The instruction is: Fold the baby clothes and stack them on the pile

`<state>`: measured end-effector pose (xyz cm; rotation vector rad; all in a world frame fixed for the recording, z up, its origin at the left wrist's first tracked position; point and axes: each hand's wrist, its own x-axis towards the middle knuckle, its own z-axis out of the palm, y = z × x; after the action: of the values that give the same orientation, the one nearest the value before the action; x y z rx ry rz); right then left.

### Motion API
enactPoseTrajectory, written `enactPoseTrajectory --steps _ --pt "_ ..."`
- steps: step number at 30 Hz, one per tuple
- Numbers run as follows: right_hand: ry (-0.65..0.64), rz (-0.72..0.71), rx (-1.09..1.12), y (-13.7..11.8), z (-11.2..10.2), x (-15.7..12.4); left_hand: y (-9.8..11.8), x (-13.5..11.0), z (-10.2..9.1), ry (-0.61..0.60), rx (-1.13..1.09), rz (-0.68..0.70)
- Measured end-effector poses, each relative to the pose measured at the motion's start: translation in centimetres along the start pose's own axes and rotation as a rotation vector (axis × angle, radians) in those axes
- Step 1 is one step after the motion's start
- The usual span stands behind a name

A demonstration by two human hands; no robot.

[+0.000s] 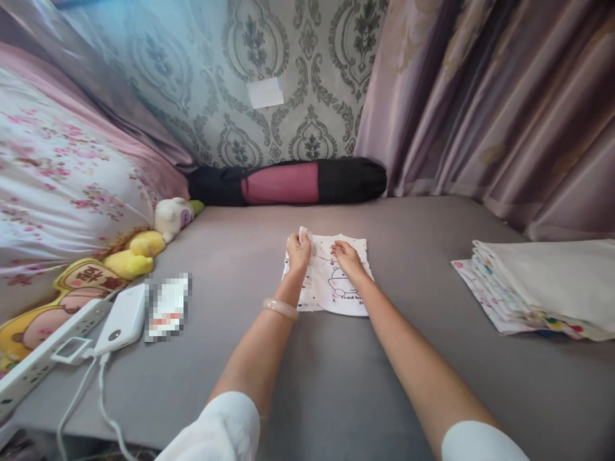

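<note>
A small white cloth [343, 304] with a line-drawn cartoon animal, lettering and small dark dots lies flat in front of me on the grey bed sheet. Its left part is folded over and looks bunched near the top. My left hand [298, 251], with a pale bangle on the wrist, is closed on this upper left part, and a bit of fabric sticks up past the fingers. Over the cloth's upper right part, my right hand [348, 259] has its fingers stretched toward the left, apart from my left hand. Whether its fingertips press on the fabric is hard to see.
To the right lies a stack of folded cloths [542, 282]. A long black and pink bag [283, 184] lies along the wall. At left are a power strip [52, 349], a white power bank [122, 320] with cables, a blurred packet [168, 307] and plush toys [129, 256].
</note>
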<state>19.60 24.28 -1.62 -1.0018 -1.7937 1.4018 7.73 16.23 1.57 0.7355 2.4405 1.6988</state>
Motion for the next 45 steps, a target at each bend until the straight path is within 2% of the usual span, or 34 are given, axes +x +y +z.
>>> enactPoseTrajectory --steps 3,7,12,15,19,22,26,31,37,45 --pt "-0.032 -0.079 -0.081 0.0 0.2 -0.6 0.4 -0.9 0.7 0.038 0.105 0.033" --pt "-0.037 -0.105 -0.14 -0.4 0.0 -0.9 0.9 -1.9 1.6 0.031 0.142 0.118" --pt "-0.03 -0.14 -0.186 -0.8 -0.3 -1.3 1.5 -3.0 2.1 -0.079 0.116 0.121" --pt "-0.02 -0.144 -0.223 -1.2 -0.3 -1.6 1.7 -3.0 1.6 -0.146 0.063 0.114" --pt "0.015 -0.099 -0.241 -1.9 -0.4 -2.1 1.1 -2.2 0.2 -0.096 0.113 0.113" --pt "-0.009 -0.103 -0.241 -2.2 -0.5 -2.4 0.1 -1.5 -1.0 -0.089 0.255 0.168" --pt "-0.062 -0.21 -0.335 -2.0 -0.2 -2.5 -1.1 -1.4 -2.2 -0.169 0.514 0.273" --pt "0.014 -0.291 -0.538 -1.2 0.8 -2.7 -2.0 -1.7 -2.2 -0.272 0.779 0.444" --pt "0.072 -0.348 -0.689 -0.9 1.3 -3.4 -2.8 -1.2 -2.0 -0.398 0.936 0.374" --pt "0.108 -0.339 -0.81 -2.0 1.9 -4.7 -2.9 -0.7 -2.5 -0.478 0.964 0.379"
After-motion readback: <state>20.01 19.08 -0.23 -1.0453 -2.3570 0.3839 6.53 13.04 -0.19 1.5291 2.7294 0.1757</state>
